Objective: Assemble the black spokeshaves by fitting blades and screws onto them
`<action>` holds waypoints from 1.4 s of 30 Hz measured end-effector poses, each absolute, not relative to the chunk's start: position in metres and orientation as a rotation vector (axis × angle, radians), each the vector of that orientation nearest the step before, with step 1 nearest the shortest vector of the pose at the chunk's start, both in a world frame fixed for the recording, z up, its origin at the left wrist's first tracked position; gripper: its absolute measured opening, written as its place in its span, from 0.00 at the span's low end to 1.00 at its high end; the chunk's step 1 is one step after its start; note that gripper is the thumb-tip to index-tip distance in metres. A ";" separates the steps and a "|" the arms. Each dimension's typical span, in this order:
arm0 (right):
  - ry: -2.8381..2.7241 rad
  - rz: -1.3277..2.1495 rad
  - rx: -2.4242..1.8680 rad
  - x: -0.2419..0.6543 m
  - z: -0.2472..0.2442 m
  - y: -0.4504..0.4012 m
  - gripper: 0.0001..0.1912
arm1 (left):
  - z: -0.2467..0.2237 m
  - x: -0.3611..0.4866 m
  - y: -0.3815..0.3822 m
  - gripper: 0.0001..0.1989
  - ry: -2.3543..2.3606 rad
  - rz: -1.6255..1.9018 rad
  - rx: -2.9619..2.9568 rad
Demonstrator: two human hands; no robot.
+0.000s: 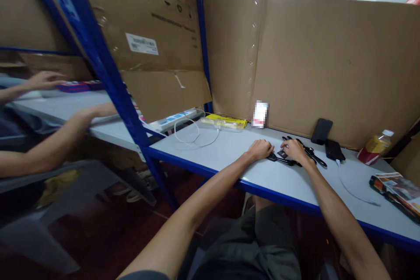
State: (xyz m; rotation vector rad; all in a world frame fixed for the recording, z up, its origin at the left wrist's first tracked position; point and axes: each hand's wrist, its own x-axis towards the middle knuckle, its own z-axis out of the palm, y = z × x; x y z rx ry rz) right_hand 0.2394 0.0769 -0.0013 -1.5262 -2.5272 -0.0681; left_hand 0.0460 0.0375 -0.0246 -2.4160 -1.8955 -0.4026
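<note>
My left hand (261, 149) lies on the desk with its fingers curled at the flat end of a long black piece (282, 160), like a handle or a tool arm. My right hand (294, 148) bends down a short way to the right, its fingertips pinched together just above a small dark square piece (281, 154). Whether those fingertips hold anything is too small to tell. More long black pieces (316, 157) lie crossed behind and beside my right hand; their exact kind is unclear.
On the desk (229, 153), a phone with a lit screen (260, 114) leans on the cardboard wall. Two dark devices (322, 131), a cable, a bottle (375, 148) and a package (398, 192) lie rightward. A power strip (175, 119) and yellow packet (226, 120) are leftward. Another person's arms (62, 140) show left.
</note>
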 end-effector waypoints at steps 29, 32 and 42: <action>-2.344 0.819 -1.504 0.259 -0.005 0.082 0.20 | -0.025 0.059 0.030 0.24 -1.979 -0.428 -2.391; -2.223 0.835 -1.481 0.255 -0.010 0.085 0.22 | -0.025 0.061 0.030 0.24 -2.009 -0.480 -2.347; -1.869 0.987 -1.172 0.247 -0.004 0.083 0.06 | -0.029 0.039 0.043 0.25 -1.996 -0.481 -2.283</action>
